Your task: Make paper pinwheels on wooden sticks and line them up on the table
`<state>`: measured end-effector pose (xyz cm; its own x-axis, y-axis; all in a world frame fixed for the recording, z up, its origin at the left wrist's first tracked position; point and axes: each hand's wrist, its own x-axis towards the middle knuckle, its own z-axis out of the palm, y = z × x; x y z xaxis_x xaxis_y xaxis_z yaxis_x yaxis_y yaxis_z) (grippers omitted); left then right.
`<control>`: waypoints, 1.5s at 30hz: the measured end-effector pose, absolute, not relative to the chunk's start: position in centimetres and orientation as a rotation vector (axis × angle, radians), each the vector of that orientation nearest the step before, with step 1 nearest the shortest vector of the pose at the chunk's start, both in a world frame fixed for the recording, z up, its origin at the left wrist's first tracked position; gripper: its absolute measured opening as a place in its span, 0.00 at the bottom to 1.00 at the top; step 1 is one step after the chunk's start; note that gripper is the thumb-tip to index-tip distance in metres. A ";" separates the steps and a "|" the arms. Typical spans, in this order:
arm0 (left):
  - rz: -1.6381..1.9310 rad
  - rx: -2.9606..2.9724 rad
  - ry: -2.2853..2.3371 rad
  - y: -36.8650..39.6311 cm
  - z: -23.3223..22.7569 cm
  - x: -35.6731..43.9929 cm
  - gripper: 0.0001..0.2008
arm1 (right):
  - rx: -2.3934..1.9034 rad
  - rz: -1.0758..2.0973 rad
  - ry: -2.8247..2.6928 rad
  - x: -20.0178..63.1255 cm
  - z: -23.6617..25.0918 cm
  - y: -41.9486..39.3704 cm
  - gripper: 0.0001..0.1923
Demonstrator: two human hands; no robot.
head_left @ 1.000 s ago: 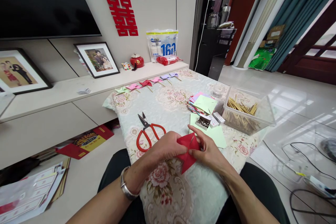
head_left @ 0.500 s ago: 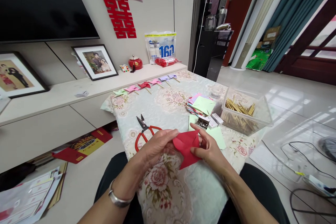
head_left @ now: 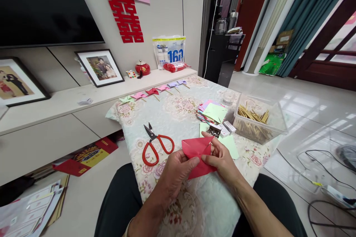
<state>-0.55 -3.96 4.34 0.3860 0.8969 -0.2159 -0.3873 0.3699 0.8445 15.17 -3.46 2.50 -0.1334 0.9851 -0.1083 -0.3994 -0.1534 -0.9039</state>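
Note:
Both my hands grip a red square of paper above the front of the table. My left hand pinches its left side, thumb on top near the middle and fingers beneath. From the right, my right hand holds it with the thumb near the centre and the fingers behind the edge. Cut lines seem to run in from the corners. Left of my hands lie red-handled scissors, blades parted. Beyond my right hand are an open small box of metal pins and light green paper sheets.
A stack of coloured paper and a clear bin of wooden sticks stand at the table's right. Several paper pinwheels line the far edge of the floral tablecloth. Cables lie on the floor.
My left hand has shifted down and nearer, its thumb now pressing on the paper's middle. The paper has turned to lie flatter. The scissors' handles are fully uncovered.

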 end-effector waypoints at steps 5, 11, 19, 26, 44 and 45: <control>0.969 0.795 0.903 -4.0 3.9 -0.4 0.21 | -0.931 1.560 -0.925 15.2 2.1 -3.4 0.48; 0.996 0.764 0.932 -4.0 3.5 -0.1 0.19 | -0.911 1.565 -0.958 15.4 1.7 -3.3 0.43; 1.021 0.677 0.807 -4.1 3.8 -0.1 0.16 | -0.861 1.566 -0.996 15.7 1.4 -3.1 0.38; 1.034 0.626 0.834 -4.0 3.5 0.0 0.17 | -0.884 1.543 -0.993 15.6 1.6 -3.1 0.37; 1.212 0.491 0.846 -4.2 3.0 0.6 0.17 | -0.955 1.247 -0.951 16.0 1.0 -3.4 0.24; 1.216 0.489 0.857 -4.2 3.0 0.7 0.17 | -0.969 1.204 -0.986 16.1 1.0 -3.3 0.19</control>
<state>0.71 -4.16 3.02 0.1018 0.9467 -0.3057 -0.6065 0.3026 0.7352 16.06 -3.33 1.00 0.0927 0.9923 0.0823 -0.2760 0.1050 -0.9554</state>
